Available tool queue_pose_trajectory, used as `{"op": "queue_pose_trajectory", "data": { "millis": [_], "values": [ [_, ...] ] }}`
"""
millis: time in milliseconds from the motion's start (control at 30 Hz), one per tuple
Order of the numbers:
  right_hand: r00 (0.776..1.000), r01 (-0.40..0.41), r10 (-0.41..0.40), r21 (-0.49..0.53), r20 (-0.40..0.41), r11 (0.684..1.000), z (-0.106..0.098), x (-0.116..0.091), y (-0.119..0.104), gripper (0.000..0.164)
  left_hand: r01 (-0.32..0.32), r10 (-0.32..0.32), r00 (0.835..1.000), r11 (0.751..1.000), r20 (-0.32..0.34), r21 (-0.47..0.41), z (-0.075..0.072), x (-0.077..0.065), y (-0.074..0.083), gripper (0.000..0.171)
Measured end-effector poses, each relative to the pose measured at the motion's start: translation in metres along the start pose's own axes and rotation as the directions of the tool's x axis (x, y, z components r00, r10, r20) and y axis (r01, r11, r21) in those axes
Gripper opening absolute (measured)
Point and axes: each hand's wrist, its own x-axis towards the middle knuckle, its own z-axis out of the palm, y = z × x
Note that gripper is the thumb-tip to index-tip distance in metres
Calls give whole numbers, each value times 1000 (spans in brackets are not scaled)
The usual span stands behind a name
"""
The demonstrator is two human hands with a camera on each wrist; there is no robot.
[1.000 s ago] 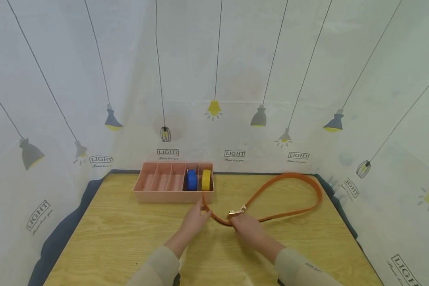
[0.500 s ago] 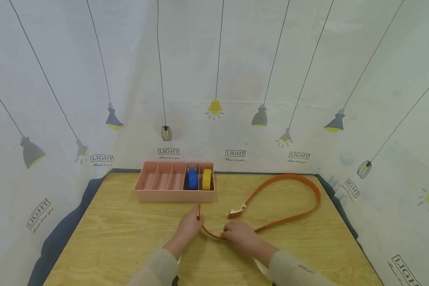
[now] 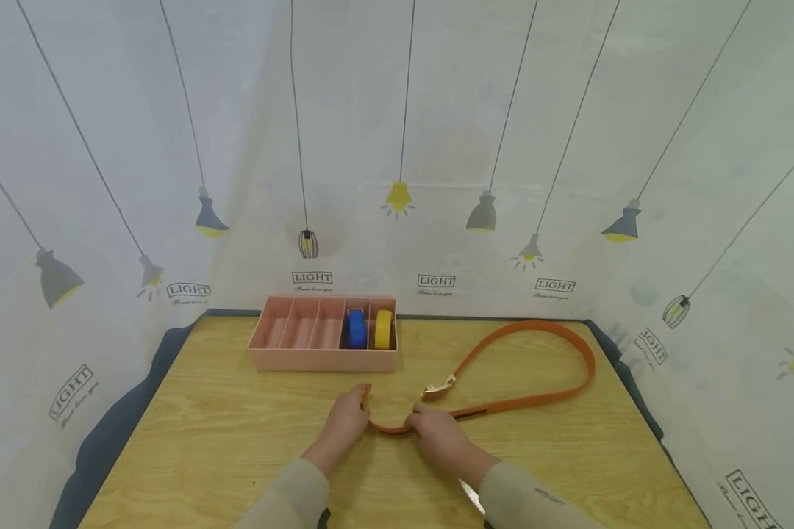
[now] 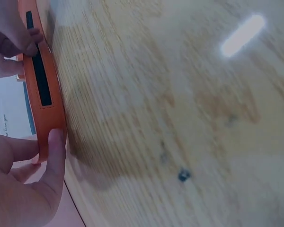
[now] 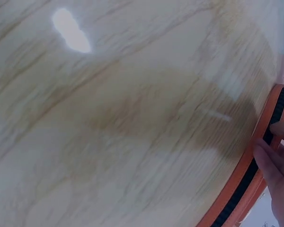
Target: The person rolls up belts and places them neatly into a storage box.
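Observation:
An orange leather belt [image 3: 536, 400] lies in a wide loop on the right side of the table in the head view. Its gold buckle [image 3: 439, 389] rests apart from the strap's free end. My left hand [image 3: 345, 420] pinches the strap near that end, and the tip sticks up past the fingers. A little further along, my right hand [image 3: 440, 435] grips the same strap between thumb and fingers. Between the hands the strap sags in a shallow curve. A black ribbed strip [image 4: 43, 85] runs along its inner face, plain in both wrist views.
At the back stands a pink divided box [image 3: 324, 360]. Its two right-hand compartments hold a coiled blue belt [image 3: 356, 329] and a coiled yellow one [image 3: 383, 330]. The wooden table [image 3: 205, 441] meets a printed cloth wall [image 3: 344, 132] behind.
Both hands have drawn the strap toward me, away from the buckle and the box. The right hand has shifted left along with it. The big loop and the box stay put.

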Motion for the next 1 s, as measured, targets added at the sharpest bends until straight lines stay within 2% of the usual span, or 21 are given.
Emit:
{"op": "queue_pose_trajectory", "data": {
  "millis": [100,233,400,533,600,700,800,867,933,1000],
  "values": [
    [997,-68,69,63,-16,996,2,2,1,7,-34,34,999,999,18,-3,3,1,1,56],
    [994,-103,107,100,-30,990,4,7,2,13,-75,76,996,997,53,-13,5,2,2,60],
    [983,-184,183,129,24,974,5,15,-1,27,-138,139,985,990,98,-16,6,3,2,57],
    [978,-207,202,121,57,971,7,21,-2,38,-204,201,975,979,97,28,8,4,3,40],
    [982,-185,180,109,58,977,8,23,-3,34,-220,214,971,974,106,51,10,4,4,32],
    [991,-129,126,67,40,989,9,23,-2,24,-224,213,970,971,117,88,12,3,6,22],
    [995,-93,92,23,34,995,9,20,-2,20,-239,228,967,966,110,102,14,2,8,14],
    [995,-90,89,24,44,996,9,19,-2,21,-235,226,970,966,94,104,15,1,8,18],
    [993,-98,96,33,68,995,8,17,-2,23,-193,186,980,977,75,97,16,0,9,24],
    [991,-106,102,44,86,993,7,16,-1,25,-117,114,992,991,55,69,17,-1,10,26]
  ]
}}
